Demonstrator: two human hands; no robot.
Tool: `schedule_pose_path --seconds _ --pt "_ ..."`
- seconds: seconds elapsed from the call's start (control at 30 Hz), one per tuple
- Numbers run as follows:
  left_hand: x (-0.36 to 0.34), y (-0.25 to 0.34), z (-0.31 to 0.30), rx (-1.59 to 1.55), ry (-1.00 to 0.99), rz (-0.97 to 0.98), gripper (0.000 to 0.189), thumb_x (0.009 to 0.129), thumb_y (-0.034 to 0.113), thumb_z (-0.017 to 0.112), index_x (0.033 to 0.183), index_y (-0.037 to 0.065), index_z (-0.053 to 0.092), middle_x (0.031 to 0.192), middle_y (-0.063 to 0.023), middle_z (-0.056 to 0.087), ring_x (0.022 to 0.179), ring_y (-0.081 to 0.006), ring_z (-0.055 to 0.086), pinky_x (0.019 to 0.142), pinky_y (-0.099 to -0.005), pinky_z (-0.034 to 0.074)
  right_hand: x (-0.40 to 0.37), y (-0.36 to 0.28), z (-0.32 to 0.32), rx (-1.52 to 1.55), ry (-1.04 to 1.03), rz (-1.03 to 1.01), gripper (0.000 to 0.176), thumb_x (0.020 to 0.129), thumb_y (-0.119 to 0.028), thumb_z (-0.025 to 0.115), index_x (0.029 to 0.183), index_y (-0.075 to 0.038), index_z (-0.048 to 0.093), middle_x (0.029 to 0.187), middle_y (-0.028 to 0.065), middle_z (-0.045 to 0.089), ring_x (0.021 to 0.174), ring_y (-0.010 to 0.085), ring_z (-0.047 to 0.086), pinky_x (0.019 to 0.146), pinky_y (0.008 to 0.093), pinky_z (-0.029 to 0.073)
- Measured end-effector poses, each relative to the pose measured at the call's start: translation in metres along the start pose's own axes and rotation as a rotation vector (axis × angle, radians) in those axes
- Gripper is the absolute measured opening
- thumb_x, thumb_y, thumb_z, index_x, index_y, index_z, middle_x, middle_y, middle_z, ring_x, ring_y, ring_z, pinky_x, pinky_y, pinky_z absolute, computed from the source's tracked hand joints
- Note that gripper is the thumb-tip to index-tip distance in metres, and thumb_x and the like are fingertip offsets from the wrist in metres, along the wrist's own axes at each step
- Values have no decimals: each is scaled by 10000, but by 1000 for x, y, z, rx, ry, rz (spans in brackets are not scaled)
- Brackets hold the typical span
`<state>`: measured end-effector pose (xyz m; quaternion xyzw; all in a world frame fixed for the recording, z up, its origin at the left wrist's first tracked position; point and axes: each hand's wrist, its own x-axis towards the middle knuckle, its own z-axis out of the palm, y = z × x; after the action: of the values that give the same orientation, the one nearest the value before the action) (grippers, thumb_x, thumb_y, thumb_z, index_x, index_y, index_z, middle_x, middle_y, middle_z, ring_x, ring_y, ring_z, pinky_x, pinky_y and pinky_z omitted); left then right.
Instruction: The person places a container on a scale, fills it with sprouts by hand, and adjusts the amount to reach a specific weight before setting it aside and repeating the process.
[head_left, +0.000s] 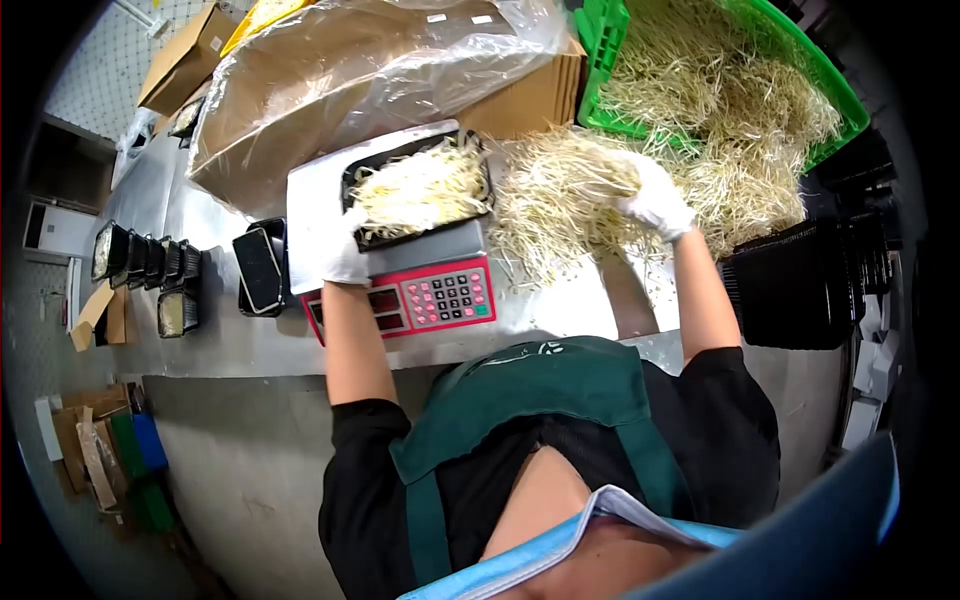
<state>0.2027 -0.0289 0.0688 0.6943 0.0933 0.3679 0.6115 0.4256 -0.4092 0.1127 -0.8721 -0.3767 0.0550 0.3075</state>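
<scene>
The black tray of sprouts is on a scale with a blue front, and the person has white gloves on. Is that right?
Not quite: the front panel of the scale is red, as the head view shows. The black tray of sprouts is on it, and the person does have white gloves on.

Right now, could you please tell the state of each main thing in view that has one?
Tray: filled with sprouts, uncovered.
Scale: bearing the tray; reading not legible.
Loose sprouts: heaped on the table.
Green crate: uncovered, sprouts spilling out.
Cardboard box: open, lined with clear plastic.
Phone: screen looks dark.
Left hand: gloved, at the tray's edge.
Right hand: gloved, among the sprouts.
</scene>
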Motion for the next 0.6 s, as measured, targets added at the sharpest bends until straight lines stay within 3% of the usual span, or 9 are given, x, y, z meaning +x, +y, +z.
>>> schedule_pose_path --seconds 0.03,0.17,0.23,0.3,0.37,0.43,0.47,0.53,0.6 --pt "-6 2 7 -324 66 -129 646 631 -54 569 1267 -31 462 1204 -137 535 1090 -241 531 960 -333 432 -1 -29 -15 42 7 -2 504 654 -174 703 1134 -70 588 1038 132 644 944 278 605 865 333 474" --pt "-33 69 31 -395 276 -423 664 640 -103 514 1294 -29 429 1202 -124 529 1080 -248 530 947 -338 449 20 -109 -28 268 -36 -267 462 680 -134 682 1131 -81 596 1020 130 650 913 256 631 835 332 493" --pt "-42 49 14 -397 174 -410 723 641 -96 501 1348 -29 363 1301 -162 452 1200 -261 443 988 -332 409 35 -167 -15 -42 -32 -449 434 689 -142 673 1105 -60 580 987 148 647 898 289 636 804 351 508" --pt "-41 63 8 -745 137 -396 746 658 -83 470 1381 -50 287 1350 -178 411 1245 -271 410 1037 -322 352 49 -207 13 -312 -200 -410 566 686 -86 679 1214 -8 492 1033 202 620 940 303 623 844 368 501" --pt "-35 41 -15 -932 251 -394 652 757 -28 428 1382 -80 251 1388 -197 375 1277 -276 391 1076 -353 309 60 -227 51 -411 -336 -420 712 648 -108 676 1293 3 394 884 180 596 878 339 592 783 409 477" --pt "-26 58 -20 -774 354 -466 649 832 117 513 1404 -49 255 1444 -188 312 1353 -300 289 1120 -375 226 59 -231 89 -545 -377 -424 654 634 -105 645 1232 39 424 944 173 585 939 334 560 859 398 429" --pt "-26 50 -21 -476 55 -484 620 887 180 540 1390 -52 262 1409 -234 335 1301 -311 355 1063 -362 309 58 -232 92 -550 -379 -416 654 634 -105 645 1232 39 424 944 173 585 939 334 560 859 398 429" --pt "-4 58 -13 886 -105 524 711 862 296 595 1375 -73 271 1434 -261 285 1311 -336 332 1062 -398 292 56 -233 92 -534 -357 -440 653 623 -130 627 1212 67 427 999 176 562 955 313 541 917 385 371" --pt "0 85 24 620 -284 380 744 779 433 644 1297 -39 395 1378 -246 372 1245 -369 384 1032 -445 292 61 -236 90 -574 -444 -416 667 615 -168 649 1211 45 436 1001 175 568 972 319 539 924 400 363"
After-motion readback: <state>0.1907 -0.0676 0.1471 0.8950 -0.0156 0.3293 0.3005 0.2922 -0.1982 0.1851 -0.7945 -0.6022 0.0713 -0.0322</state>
